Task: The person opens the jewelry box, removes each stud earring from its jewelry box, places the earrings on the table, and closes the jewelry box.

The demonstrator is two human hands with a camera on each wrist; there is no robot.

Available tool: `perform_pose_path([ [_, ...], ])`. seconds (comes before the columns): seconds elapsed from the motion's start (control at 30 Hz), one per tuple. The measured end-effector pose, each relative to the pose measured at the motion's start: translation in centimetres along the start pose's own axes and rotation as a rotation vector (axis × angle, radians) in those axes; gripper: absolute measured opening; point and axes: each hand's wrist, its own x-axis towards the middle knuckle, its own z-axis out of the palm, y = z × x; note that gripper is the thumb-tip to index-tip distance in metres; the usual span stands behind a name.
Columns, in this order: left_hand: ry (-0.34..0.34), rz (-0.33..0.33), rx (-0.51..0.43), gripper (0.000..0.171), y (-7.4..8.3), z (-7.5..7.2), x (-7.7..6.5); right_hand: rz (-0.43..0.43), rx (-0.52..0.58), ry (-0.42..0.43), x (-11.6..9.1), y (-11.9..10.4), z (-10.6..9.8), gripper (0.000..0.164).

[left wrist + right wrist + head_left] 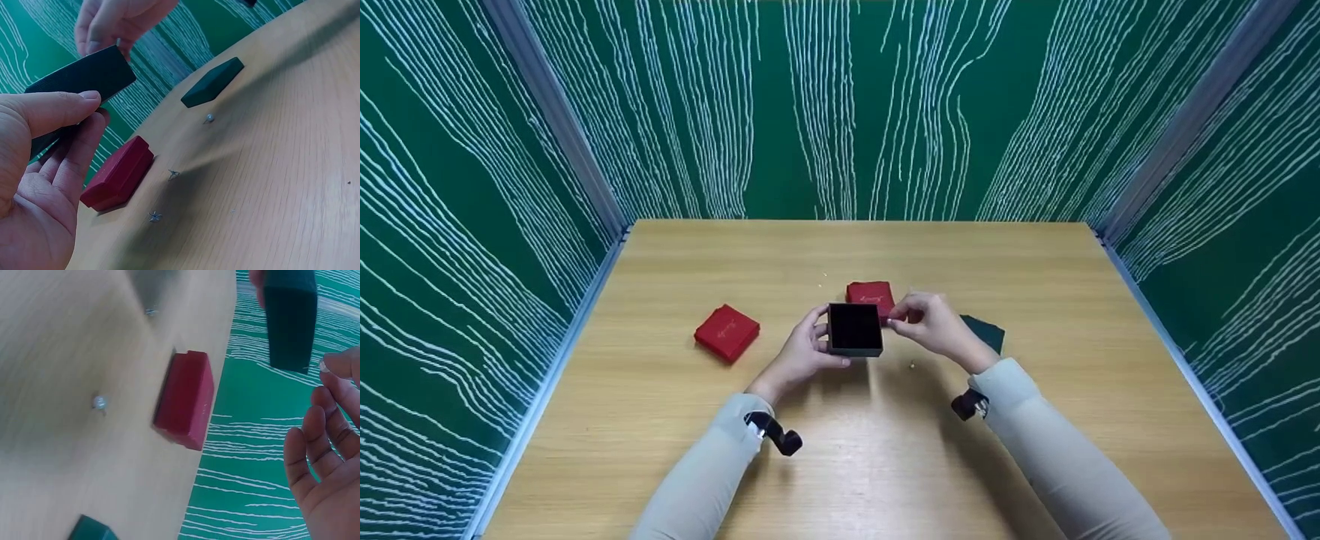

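My left hand [802, 352] grips a dark green jewellery box base [856, 352] by its side, its black inside facing up. Thumb and fingers hold its edges in the left wrist view. At the box's right side, my right hand [926, 322] pinches a small whitish pearl earring [323, 366] between thumb and index finger. On the table below lies another pearl earring [210, 118]. Two star-shaped earrings [155, 216] lie on the wood near a red box [868, 291], which the green base partly overlaps in the head view.
A second red box [727, 334] stands left of my left hand. The dark green lid [986, 334] lies beyond my right wrist, partly covered by it. Green walls [915, 112] with white lines enclose the wooden table [855, 480] at the back and sides.
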Motion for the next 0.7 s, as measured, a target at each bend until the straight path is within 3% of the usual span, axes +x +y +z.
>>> perform_pose_path([
  [0.43,0.009,0.003,-0.038,0.112,0.0,-0.4,-0.1,0.074,-0.028,-0.092,-1.3,2.7,1.4,0.005],
  [0.7,0.005,0.005,-0.048,0.113,0.0,-0.4,-0.1,0.095,-0.131,-0.163,-1.9,4.1,2.4,0.005],
])
